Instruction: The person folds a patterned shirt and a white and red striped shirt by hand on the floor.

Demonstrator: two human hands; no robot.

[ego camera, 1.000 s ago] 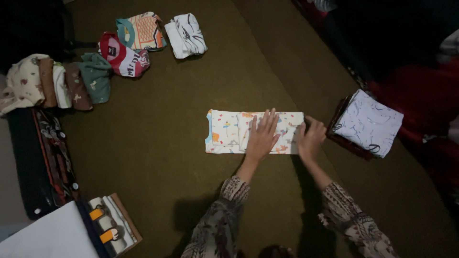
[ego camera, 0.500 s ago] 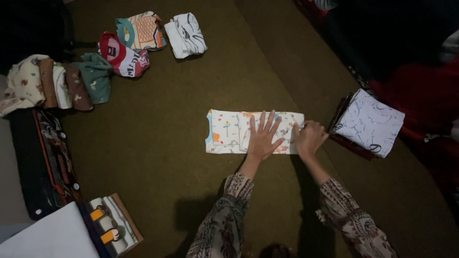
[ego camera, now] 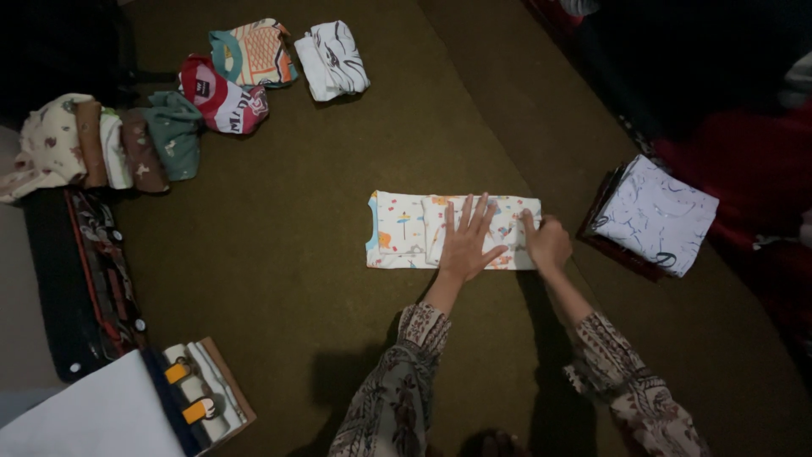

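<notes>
While the folded printed garment lies with its long axis from 9 to 3 o'clock on the olive floor, the left hand presses flat, open-fingered (mid-cloth); the right hand pinches its 3 o'clock end.

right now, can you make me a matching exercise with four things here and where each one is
Things:
1. left hand
2. right hand
3. pale folded cloth with dark squiggles
4. rolled red garment

Places:
A. far right, on a dark stack
B. flat on the middle of the printed white garment
C. upper left, among rolled clothes
D. at the printed garment's right end

Pairs: 1-B, 2-D, 3-A, 4-C
</notes>
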